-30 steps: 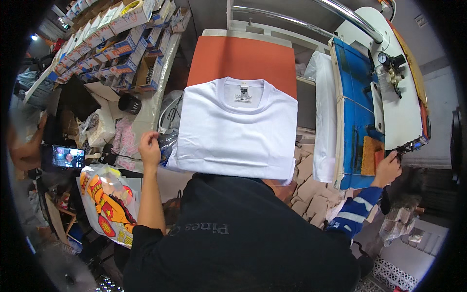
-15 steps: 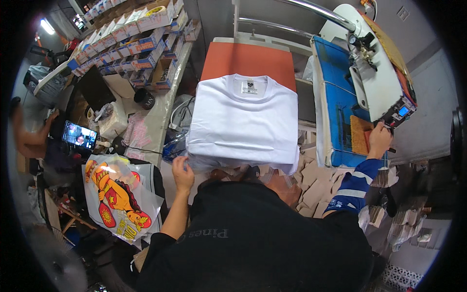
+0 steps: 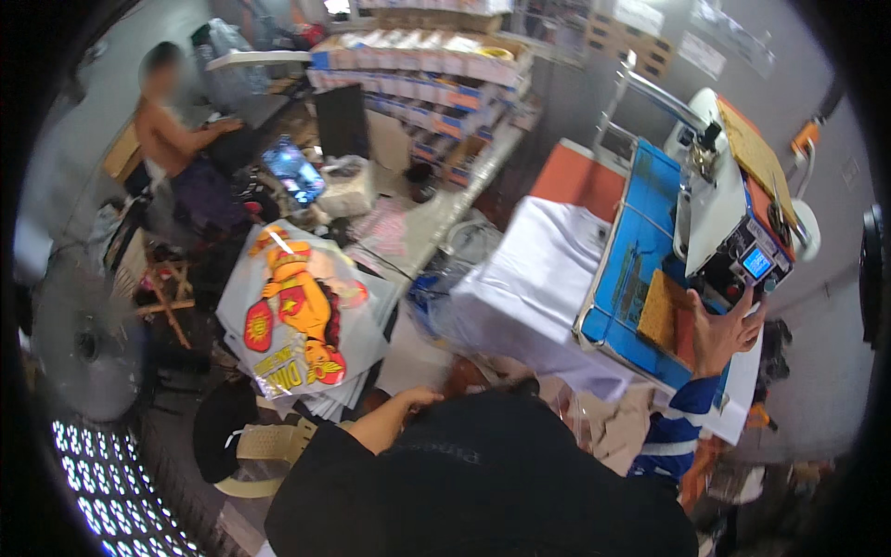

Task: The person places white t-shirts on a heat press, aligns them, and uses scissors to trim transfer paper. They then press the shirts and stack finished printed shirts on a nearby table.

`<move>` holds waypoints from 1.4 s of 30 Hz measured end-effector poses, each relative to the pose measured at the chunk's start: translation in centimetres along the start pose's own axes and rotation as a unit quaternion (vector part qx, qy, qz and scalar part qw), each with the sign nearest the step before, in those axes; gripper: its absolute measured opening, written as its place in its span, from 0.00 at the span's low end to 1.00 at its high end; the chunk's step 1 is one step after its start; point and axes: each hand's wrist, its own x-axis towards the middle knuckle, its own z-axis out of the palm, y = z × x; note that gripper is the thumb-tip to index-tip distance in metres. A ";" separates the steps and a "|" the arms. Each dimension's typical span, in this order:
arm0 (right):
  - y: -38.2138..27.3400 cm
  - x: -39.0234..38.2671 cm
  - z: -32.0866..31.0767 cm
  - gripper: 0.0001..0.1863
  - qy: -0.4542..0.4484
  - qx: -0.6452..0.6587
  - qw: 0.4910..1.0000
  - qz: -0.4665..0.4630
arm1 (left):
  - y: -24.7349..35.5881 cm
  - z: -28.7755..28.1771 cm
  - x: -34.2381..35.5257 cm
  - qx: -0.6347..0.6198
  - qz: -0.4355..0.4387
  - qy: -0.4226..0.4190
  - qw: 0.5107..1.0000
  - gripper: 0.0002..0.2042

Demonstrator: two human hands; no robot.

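My right hand (image 3: 727, 336), below a blue sleeve with white stripes, has its fingers spread beside the control box (image 3: 750, 269) of a heat press. Contact with the box is hard to tell. My left hand (image 3: 416, 399) is low in front of my black shirt, its fingers blurred and partly hidden. A white T-shirt (image 3: 548, 246) drapes over the press's orange bed (image 3: 580, 176). The blue panel (image 3: 640, 223) of the press overlaps the shirt's right side in view. A brown pad (image 3: 661, 311) lies on the blue panel near my right hand.
Printed transfer sheets (image 3: 302, 316) with a red and yellow figure lie at the left. Behind are a lit phone (image 3: 293, 171), a dark mug (image 3: 420, 181) and stacked boxes (image 3: 418, 84). A person (image 3: 172, 130) sits at far left, near a fan (image 3: 88, 348).
The view has turned left. My right hand has let go of the press's front and spread its fingers. My left hand has drawn back from the T-shirt toward my body.
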 end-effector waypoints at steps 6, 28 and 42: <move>-4.6 0.3 -4.6 0.61 -0.038 0.112 0.993 -0.007 | 0.6 3.3 -8.0 -0.054 -0.059 0.102 0.992 0.10; 13.8 -5.7 10.8 0.07 -0.061 0.320 0.945 -0.003 | -0.7 16.5 -9.6 0.019 -0.117 0.187 0.975 0.13; 54.3 -14.0 12.9 0.11 -0.154 0.134 0.973 0.107 | 42.4 41.1 7.3 -0.395 0.061 -0.029 0.916 0.19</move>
